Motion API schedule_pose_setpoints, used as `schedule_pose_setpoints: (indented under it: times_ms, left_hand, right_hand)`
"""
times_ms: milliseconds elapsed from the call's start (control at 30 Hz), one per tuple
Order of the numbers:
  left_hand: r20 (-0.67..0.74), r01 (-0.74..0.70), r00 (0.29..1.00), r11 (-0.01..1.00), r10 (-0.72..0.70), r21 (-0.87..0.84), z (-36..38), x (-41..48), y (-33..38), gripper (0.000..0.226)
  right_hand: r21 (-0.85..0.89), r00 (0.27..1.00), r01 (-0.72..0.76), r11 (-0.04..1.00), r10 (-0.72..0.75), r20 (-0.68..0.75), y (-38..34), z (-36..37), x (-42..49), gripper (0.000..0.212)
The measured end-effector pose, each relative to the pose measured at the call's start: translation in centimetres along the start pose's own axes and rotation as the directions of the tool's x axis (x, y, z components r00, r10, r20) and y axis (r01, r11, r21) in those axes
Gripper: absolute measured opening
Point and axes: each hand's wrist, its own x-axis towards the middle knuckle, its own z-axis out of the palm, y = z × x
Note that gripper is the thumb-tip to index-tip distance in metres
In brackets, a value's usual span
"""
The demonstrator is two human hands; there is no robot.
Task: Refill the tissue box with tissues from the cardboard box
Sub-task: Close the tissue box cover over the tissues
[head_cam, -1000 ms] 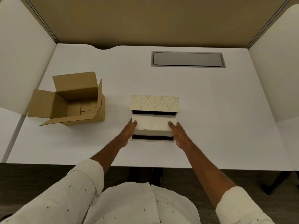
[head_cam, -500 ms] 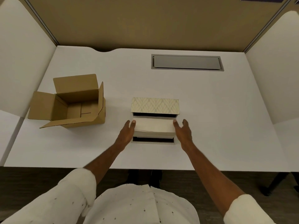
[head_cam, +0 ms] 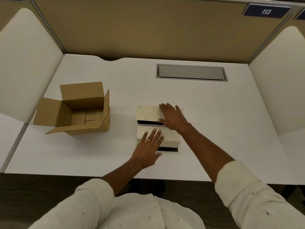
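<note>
Cream shirt, perhaps tiny-dotted, sleeves rolled — gold ring on left hand.

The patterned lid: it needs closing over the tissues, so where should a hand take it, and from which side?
Grip the patterned lid by its free long near edge, above the dark gap, coming from the right, where the right hand already lies flat. It stands hinged open behind the tissue stack.

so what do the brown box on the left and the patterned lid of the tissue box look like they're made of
The brown box looks like plain corrugated cardboard: matte kraft brown, thin stiff flaps folded open, with creases and seams showing inside. The patterned lid, under the right hand, seems to be rigid board or plastic covered in cream material with an embossed leaf pattern and a slight sheen; which one cannot be told from here.
</note>
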Motion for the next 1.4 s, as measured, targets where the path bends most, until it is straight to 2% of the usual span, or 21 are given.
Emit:
schedule_pose_setpoints:
  times_ms: [67,333,667,1000,1167,1400]
  left_hand:
    - [0.040,0.027,0.999,0.999,-0.027,-0.020,0.3,0.2,0.0,0.078]
    - [0.063,0.041,0.997,0.996,-0.036,-0.083,1.0,0.1,-0.1,0.082]
    - [0.024,0.041,0.999,0.999,-0.040,-0.036,1.5,-0.4,0.0,0.084]
    - [0.001,0.038,0.999,0.998,-0.038,-0.049,2.2,-0.9,0.1,0.083]
    - [-0.012,-0.045,0.999,0.997,0.045,-0.055,2.5,-1.5,-0.3,0.083]
    - [-0.238,-0.193,0.954,0.981,0.184,-0.013,3.7,-3.9,-1.0,0.058]
  right_hand:
    - [-0.004,0.999,-0.021,1.000,0.021,0.029,-0.3,-0.2,0.3,0.075]
    - [-0.053,0.997,-0.059,0.997,0.057,-0.050,-1.3,-0.3,-0.3,0.082]
    - [-0.128,0.984,-0.068,0.989,0.046,-0.170,-2.8,1.9,-3.4,0.078]
    - [-0.040,0.974,-0.092,0.995,0.082,-0.210,-3.7,3.9,-5.8,0.074]
    - [-0.016,0.976,-0.085,0.996,0.080,-0.204,-3.5,3.5,-5.9,0.074]
    - [-0.027,0.974,-0.086,0.996,0.078,-0.215,-3.6,3.5,-5.9,0.074]
